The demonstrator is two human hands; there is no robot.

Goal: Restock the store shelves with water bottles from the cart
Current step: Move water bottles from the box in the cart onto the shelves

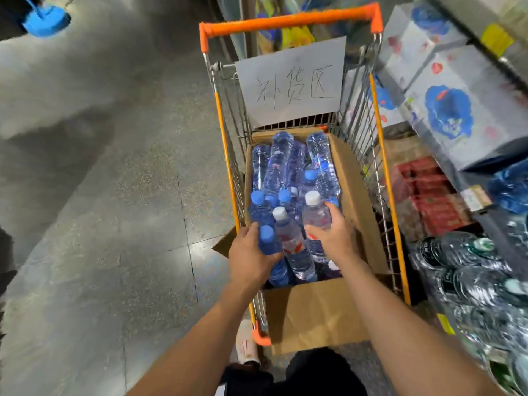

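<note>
An orange-framed wire cart (288, 21) holds an open cardboard box (354, 195) filled with several water bottles (278, 161), some blue-capped, some white-capped. My left hand (251, 255) grips a blue-capped bottle (267, 238) at the box's near left. My right hand (333, 234) curls round a white-capped bottle (314, 212) standing near the middle. Between the hands stands another white-capped bottle with a red label (291, 241), which neither hand holds.
A paper sign (291, 81) with handwriting hangs on the cart's far end. Store shelves on the right carry white printed boxes (445, 110), red crates (428, 195) and packs of bottled water (468, 275). Grey tiled floor (114, 195) spreads to the left, with a blue object (45, 21) at top left.
</note>
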